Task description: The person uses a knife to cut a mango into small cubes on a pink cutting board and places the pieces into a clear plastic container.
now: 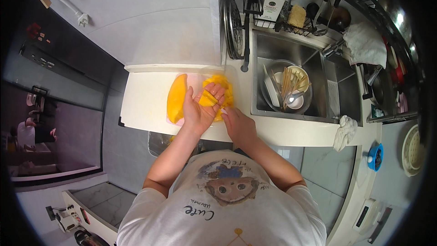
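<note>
My left hand (201, 109) is palm up with a piece of yellow mango (208, 99) lying across it and the fingers slightly curled. Close beside its fingertips, my right hand (240, 124) is closed on a small, pale tool handle (224, 111), most of which is hidden; its blade is not clearly seen. A large peeled mango piece (176, 99) rests on a pink cutting board (169, 118) left of my hands. Behind my fingers a clear plastic container (235, 75) holds many yellow mango chunks (218, 80).
Right of the container is a steel double sink (290, 46) with a metal basin (309, 100) of bowls and chopsticks. A dish rack (266, 23) with bottle and sponge stands behind it. A cloth (345, 133) hangs over the counter's front edge. A lined bin (155, 143) sits below the counter.
</note>
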`<state>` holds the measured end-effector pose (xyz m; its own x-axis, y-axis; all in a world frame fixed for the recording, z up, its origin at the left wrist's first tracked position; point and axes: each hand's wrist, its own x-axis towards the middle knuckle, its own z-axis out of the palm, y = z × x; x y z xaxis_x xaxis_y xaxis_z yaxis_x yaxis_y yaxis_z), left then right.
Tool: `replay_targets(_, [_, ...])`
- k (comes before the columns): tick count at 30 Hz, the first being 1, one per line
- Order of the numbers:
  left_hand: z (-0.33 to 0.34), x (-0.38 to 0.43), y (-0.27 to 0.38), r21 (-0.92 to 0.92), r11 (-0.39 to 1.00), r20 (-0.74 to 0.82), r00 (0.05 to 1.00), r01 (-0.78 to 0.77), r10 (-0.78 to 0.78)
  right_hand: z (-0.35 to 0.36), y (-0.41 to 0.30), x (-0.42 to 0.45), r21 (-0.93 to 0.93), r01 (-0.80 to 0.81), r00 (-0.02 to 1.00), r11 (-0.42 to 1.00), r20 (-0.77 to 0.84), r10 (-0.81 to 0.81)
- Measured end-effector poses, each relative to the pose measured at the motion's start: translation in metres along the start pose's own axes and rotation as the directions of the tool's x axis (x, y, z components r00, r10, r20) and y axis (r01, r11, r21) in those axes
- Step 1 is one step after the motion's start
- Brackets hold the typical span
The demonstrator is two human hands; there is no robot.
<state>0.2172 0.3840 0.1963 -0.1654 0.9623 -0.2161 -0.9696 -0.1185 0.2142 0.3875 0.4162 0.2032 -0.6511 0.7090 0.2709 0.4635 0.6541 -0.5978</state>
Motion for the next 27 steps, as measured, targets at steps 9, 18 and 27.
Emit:
replay_targets(9, [0.02, -0.005, -0.007, 0.047, 0.995, -0.217, 0.972, -0.086, 0.094, 0.005, -0.004, 0.003, 0.001, -0.018, 0.998, 1.0, 0.059, 0.018])
replay_targets(18, [0.018, -0.005, -0.009, 0.043, 0.997, -0.199, 0.977, -0.071, 0.078, 0.007, -0.002, 0.007, 0.162, -0.104, 0.989, 0.981, 0.119, 0.086])
replay_targets(27, [0.015, -0.001, -0.009, 0.118, 0.99, -0.01, 0.997, -0.077, 0.079, -0.004, -0.017, 0.011, 0.101, -0.142, 0.974, 0.985, 0.19, 0.121])
